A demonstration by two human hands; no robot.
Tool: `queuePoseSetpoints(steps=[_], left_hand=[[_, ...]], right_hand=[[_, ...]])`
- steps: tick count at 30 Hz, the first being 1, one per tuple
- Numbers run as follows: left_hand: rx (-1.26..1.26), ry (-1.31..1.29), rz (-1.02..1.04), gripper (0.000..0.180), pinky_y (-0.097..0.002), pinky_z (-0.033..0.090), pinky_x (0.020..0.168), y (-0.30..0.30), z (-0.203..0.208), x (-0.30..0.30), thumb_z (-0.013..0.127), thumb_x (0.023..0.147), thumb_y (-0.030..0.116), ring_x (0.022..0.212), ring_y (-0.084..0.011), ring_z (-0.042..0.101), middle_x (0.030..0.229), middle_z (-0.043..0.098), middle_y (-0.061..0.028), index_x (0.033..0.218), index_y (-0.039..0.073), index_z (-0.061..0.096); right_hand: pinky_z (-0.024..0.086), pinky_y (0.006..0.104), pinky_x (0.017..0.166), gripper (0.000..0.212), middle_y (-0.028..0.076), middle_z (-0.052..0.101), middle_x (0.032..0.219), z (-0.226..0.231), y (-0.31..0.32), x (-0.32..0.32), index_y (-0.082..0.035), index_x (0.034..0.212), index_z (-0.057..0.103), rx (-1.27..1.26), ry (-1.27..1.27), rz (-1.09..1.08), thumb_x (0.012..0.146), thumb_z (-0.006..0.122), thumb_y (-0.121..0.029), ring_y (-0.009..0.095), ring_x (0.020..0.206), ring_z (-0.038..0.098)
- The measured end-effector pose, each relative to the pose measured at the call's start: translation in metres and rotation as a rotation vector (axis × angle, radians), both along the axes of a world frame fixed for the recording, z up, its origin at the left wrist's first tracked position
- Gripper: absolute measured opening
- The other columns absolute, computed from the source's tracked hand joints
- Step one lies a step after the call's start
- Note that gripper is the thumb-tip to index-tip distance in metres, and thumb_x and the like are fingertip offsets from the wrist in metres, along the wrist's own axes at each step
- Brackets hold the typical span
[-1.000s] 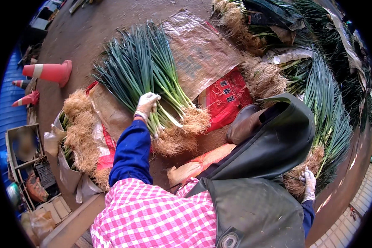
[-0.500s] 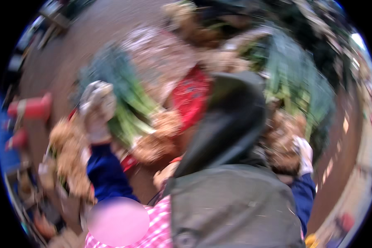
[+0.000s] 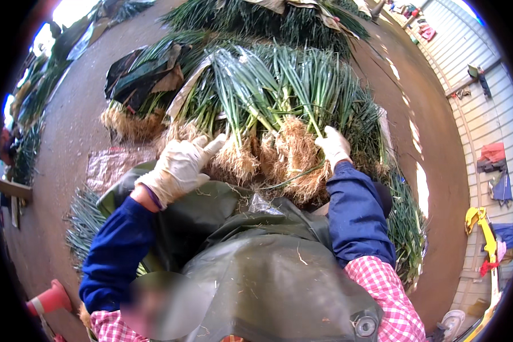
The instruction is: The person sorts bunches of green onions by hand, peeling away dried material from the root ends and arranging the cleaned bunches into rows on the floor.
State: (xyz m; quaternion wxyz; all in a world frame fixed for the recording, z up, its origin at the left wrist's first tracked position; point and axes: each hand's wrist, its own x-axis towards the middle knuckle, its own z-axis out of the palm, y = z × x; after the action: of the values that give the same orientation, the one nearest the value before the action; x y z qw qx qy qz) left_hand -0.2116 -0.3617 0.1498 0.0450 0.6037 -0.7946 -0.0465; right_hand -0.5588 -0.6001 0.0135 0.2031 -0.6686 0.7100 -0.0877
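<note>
A wide heap of green onions (image 3: 302, 85) with long green leaves and shaggy tan roots (image 3: 299, 148) lies in front of me, roots toward me. My left hand (image 3: 179, 165), in a whitish glove, is at the left of the roots with fingers apart and nothing visible in it. At the right side of the roots, my gloved right hand (image 3: 334, 145) has its fingers closed around a stalk at the edge of the bunch; the fingertips are partly hidden. One thin loose leaf trails across the roots. A dark green apron (image 3: 256, 262) covers my lap.
Farther off lies another pile of green onions (image 3: 256, 23), partly under sheets. A dark cloth (image 3: 145, 74) covers a bundle at left. More leaves (image 3: 85, 228) lie beside my left arm. A red cone (image 3: 51, 296) is at lower left, and a yellow-handled tool (image 3: 487, 239) by the right wall.
My view has turned from a blurred scene with bunches on either side to the heap straight ahead. Both hands, wide apart earlier, are now closer together at the roots.
</note>
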Motion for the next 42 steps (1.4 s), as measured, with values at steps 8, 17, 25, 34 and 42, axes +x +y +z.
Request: queuePoseSetpoints(steps=[8, 17, 25, 34, 42], left_hand=[[-0.281, 0.876, 0.064, 0.018, -0.0342, 0.049, 0.076, -0.048, -0.055, -0.088, 0.066, 0.082, 0.021, 0.084, -0.0231, 0.065, 0.087, 0.069, -0.0103, 0.091, 0.006, 0.07], [0.684, 1.953, 0.588, 0.033, -0.0259, 0.047, 0.058, -0.073, -0.13, -0.14, 0.051, 0.094, 0.029, 0.061, -0.0157, 0.057, 0.078, 0.065, -0.0097, 0.11, 0.002, 0.059], [0.433, 1.996, 0.684, 0.035, -0.0261, 0.047, 0.064, -0.074, -0.125, -0.128, 0.055, 0.09, 0.03, 0.073, -0.0139, 0.061, 0.09, 0.068, -0.0074, 0.108, 0.002, 0.063], [0.339, 2.413, 0.434, 0.035, -0.0389, 0.053, 0.08, -0.084, -0.127, -0.108, 0.048, 0.095, 0.028, 0.087, -0.0271, 0.064, 0.098, 0.066, -0.0157, 0.109, -0.002, 0.059], [0.389, 2.445, 0.632, 0.027, -0.0367, 0.054, 0.076, -0.086, -0.16, -0.106, 0.053, 0.091, 0.025, 0.082, -0.0252, 0.064, 0.093, 0.066, -0.0116, 0.103, 0.001, 0.061]], right_hand=[[0.047, 0.0285, 0.058, 0.024, 0.002, 0.063, 0.065, 0.057, 0.017, 0.01, -0.007, 0.087, 0.065, -0.157, -0.836, 0.065, 0.087, 0.06, -0.031, 0.015, 0.051, 0.055], [0.047, 0.0248, 0.078, 0.017, 0.003, 0.066, 0.092, -0.02, 0.076, 0.062, -0.006, 0.098, 0.067, 0.366, -1.14, 0.336, 0.091, 0.059, -0.02, 0.012, 0.088, 0.058], [0.048, 0.0309, 0.077, 0.049, 0.005, 0.063, 0.111, 0.009, 0.083, 0.085, -0.009, 0.122, 0.057, 0.667, -1.083, 0.231, 0.09, 0.058, -0.045, 0.017, 0.095, 0.059], [0.037, 0.0369, 0.1, 0.077, 0.006, 0.041, 0.14, 0.007, 0.122, 0.097, -0.008, 0.142, 0.032, 0.838, -1.656, 0.458, 0.085, 0.063, -0.049, 0.019, 0.126, 0.041], [0.04, 0.0242, 0.057, 0.023, -0.002, 0.058, 0.075, 0.002, 0.104, 0.085, -0.008, 0.093, 0.065, 0.654, -0.963, 0.565, 0.088, 0.065, -0.03, 0.007, 0.065, 0.051]])
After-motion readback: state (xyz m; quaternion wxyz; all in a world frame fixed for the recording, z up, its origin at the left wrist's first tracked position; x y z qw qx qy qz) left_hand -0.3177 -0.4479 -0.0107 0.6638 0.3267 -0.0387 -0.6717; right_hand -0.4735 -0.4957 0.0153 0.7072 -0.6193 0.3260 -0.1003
